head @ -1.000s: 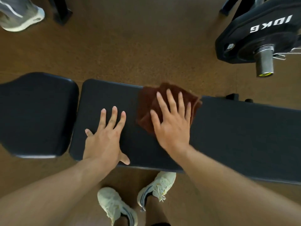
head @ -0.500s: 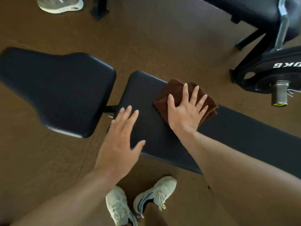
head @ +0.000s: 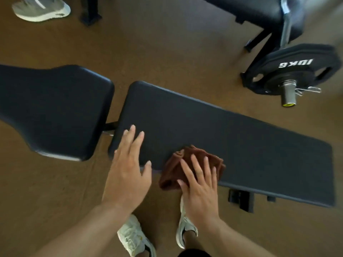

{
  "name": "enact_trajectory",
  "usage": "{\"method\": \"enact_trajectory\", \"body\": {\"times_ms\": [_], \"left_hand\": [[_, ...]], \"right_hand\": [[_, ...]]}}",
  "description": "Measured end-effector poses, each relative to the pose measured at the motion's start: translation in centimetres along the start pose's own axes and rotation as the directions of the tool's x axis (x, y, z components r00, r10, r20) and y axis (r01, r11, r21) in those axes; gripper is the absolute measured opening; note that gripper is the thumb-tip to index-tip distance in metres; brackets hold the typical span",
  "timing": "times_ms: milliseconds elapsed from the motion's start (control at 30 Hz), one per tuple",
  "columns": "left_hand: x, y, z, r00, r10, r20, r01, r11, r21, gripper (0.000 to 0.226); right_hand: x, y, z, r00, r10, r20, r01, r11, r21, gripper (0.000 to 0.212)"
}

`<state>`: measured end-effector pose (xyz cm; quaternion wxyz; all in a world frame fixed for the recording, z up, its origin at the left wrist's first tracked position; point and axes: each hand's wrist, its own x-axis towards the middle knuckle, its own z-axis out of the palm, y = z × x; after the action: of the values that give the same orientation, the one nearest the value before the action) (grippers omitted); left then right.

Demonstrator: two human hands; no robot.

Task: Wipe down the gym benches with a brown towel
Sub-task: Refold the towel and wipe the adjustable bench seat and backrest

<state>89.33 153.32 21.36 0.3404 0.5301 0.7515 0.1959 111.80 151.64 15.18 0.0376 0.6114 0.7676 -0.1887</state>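
A long black padded bench back (head: 222, 138) runs from centre to lower right, with its separate black seat pad (head: 55, 110) to the left. The brown towel (head: 178, 164) lies bunched on the bench's near edge, partly hanging over it. My right hand (head: 199, 188) presses flat on the towel, fingers spread. My left hand (head: 128, 169) rests with fingers apart over the bench's near left corner, holding nothing.
A barbell end with a black 10 kg plate (head: 291, 69) sits at the right, with another black bench (head: 250, 10) behind it. Another person's grey shoe (head: 42, 8) is at top left beside a black frame foot (head: 91, 17). My pale shoes (head: 133, 236) stand on brown floor.
My right hand has dragged the towel from the bench's far edge to its near edge. My left hand has shifted slightly towards the bench corner. The view has shifted right.
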Motion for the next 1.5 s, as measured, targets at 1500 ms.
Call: {"method": "enact_trajectory", "body": {"times_ms": [1500], "left_hand": [[6.5, 14.8, 14.6, 0.862, -0.304, 0.406, -0.214, 0.507, 0.835, 0.111]], "right_hand": [[13.0, 21.0, -8.9, 0.991, 0.136, 0.016, -0.137, 0.983, 0.122, 0.063]]}}
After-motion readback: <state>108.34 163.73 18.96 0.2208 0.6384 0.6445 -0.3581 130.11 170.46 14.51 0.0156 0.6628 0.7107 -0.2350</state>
